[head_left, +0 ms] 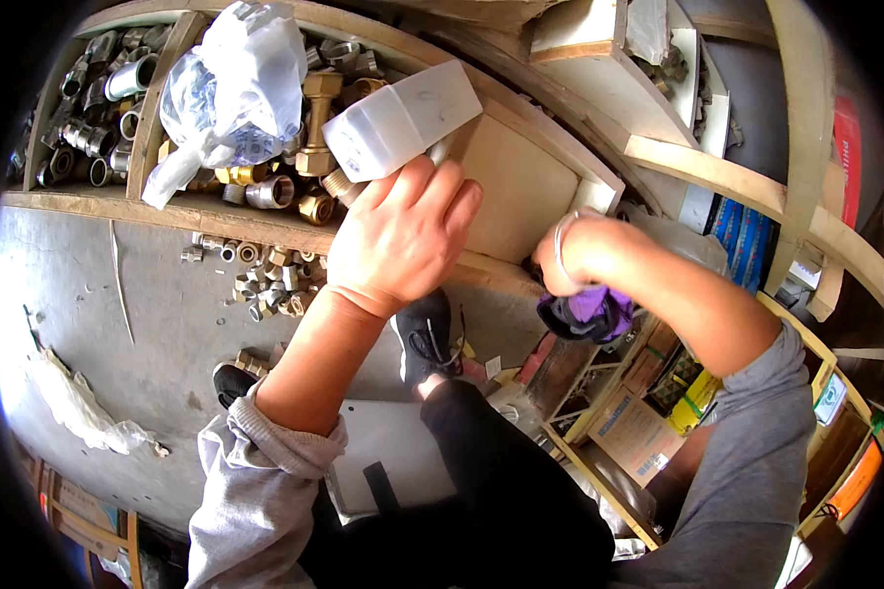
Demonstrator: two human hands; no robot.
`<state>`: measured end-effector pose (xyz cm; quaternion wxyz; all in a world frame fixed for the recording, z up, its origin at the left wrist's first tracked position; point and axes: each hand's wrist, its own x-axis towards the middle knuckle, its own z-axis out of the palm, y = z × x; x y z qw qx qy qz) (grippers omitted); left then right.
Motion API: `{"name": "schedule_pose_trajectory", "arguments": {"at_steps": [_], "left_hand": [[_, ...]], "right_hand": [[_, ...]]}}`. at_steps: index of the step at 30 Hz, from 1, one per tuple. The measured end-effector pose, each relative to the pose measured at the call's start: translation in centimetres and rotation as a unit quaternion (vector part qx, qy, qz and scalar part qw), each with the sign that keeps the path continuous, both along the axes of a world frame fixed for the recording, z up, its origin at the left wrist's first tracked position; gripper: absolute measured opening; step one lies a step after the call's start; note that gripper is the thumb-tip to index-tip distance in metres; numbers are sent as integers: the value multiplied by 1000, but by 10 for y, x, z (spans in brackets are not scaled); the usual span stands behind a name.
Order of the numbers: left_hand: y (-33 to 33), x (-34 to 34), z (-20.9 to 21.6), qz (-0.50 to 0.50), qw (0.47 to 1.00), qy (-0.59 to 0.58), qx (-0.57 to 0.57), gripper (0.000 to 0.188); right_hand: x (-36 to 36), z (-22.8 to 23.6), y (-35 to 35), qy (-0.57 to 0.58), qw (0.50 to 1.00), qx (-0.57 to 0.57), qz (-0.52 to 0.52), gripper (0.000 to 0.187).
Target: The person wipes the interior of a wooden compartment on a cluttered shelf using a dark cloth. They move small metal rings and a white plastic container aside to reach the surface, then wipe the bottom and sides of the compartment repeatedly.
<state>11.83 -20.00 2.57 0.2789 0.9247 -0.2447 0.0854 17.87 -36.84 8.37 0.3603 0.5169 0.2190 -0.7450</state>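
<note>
- Right hand [563, 257], 2 o'clock: fingers mostly hidden, so I cannot tell its hold; purple-and-black cloth [599, 312] just below it.
- Left hand [398, 231], 11 o'clock: fingers curled at a tilted translucent container [403, 118], 12 o'clock (gripping, I cannot tell).
- Plastic bag [241, 83], 10 o'clock, on metal fittings [270, 192].

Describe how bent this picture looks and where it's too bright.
Head view: the pale wooden post bows sharply and the corners go black; head view: the gray floor washes out to white at the left edge; head view: plastic bag and translucent container catch light.
</note>
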Motion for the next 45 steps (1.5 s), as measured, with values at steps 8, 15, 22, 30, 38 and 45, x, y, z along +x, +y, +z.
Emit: {"name": "schedule_pose_trajectory", "arguments": {"at_steps": [8,15,22,30,38,45], "left_hand": [[0,-1,-2,4,1000,-10,-15,22],[-2,2,-1,8,1000,-11,-28,23],[-7,1,0,-2,1000,0,-27,24],[0,1,3,-5,1000,6,7,27],[-3,4,8,-12,1000,17,23,23],[-1,4,9,-9,999,19,38,22]], "right_hand": [[-19,10,-17,-83,994,20,-63,45],[12,-35,-42,17,978,-57,-202,37],[5,-50,-80,34,963,-70,-259,35],[-69,61,-104,-112,954,100,-261,37],[-96,109,-142,-237,810,152,-514,38],[-45,92,-87,-439,782,406,-175,27]]}}
